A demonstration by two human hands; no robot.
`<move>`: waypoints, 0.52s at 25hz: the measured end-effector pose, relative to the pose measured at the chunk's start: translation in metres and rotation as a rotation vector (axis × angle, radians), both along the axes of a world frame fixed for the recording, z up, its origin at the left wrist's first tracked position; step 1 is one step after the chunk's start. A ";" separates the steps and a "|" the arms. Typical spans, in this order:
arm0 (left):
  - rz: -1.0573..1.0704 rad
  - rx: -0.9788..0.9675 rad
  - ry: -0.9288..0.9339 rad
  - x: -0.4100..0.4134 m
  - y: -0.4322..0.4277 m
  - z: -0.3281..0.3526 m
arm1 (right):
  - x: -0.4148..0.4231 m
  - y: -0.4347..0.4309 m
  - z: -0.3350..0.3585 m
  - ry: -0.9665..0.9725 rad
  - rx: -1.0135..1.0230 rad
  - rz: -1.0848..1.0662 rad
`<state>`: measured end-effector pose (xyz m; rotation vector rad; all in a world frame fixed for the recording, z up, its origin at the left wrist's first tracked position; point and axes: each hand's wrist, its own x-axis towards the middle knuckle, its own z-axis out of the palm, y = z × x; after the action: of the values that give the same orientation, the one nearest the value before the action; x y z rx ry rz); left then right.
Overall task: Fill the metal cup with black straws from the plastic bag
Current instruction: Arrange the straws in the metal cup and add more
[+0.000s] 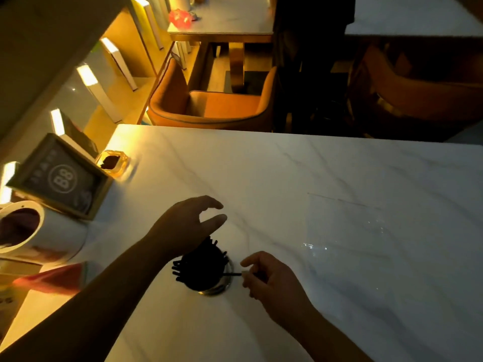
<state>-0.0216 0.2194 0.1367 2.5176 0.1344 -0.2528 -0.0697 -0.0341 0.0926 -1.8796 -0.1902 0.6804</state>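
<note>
One thin black straw [231,274] is pinched by the right hand [271,280] at the rim of the round metal cup [225,286], left hand [183,226] spread above; upending it inside is judged next

we see bare bench [287,165] beyond metal cup [218,289] bristling with black straws [198,265]; flat plastic bag [347,226] lies right. left edge crowded: white canister [52,236], framed sign [62,178], glass dish [112,162].

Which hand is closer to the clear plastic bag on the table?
Right. The right hand, pinching a black straw, is just left of the plastic bag. The left hand hovers over the metal cup, farther left.
</note>
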 end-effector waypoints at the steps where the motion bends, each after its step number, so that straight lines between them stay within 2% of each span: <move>1: 0.038 -0.049 0.000 -0.011 0.010 0.000 | 0.002 0.012 0.007 -0.014 0.019 -0.030; 5: 0.154 -0.297 0.075 -0.053 0.039 -0.005 | 0.013 0.051 0.028 -0.158 -0.037 -0.003; 7: 0.151 -0.386 0.140 -0.073 0.048 -0.015 | 0.012 0.067 0.032 -0.373 -0.179 0.159; 9: 0.128 -0.389 0.185 -0.090 0.054 -0.027 | 0.007 0.079 0.028 -0.672 -0.347 0.357; 10: 0.114 -0.377 0.197 -0.096 0.056 -0.033 | 0.004 0.082 0.025 -0.757 -0.394 0.392; 11: 0.093 -0.358 0.200 -0.102 0.058 -0.038 | 0.001 0.082 0.022 -0.785 -0.407 0.371; 13: 0.025 -0.283 0.186 -0.108 0.060 -0.046 | -0.004 0.075 0.016 -0.693 -0.377 0.211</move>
<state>-0.1300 0.2794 0.0904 2.2082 0.1903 -0.4632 -0.0738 0.0407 0.1086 -2.4292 -0.7543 0.1760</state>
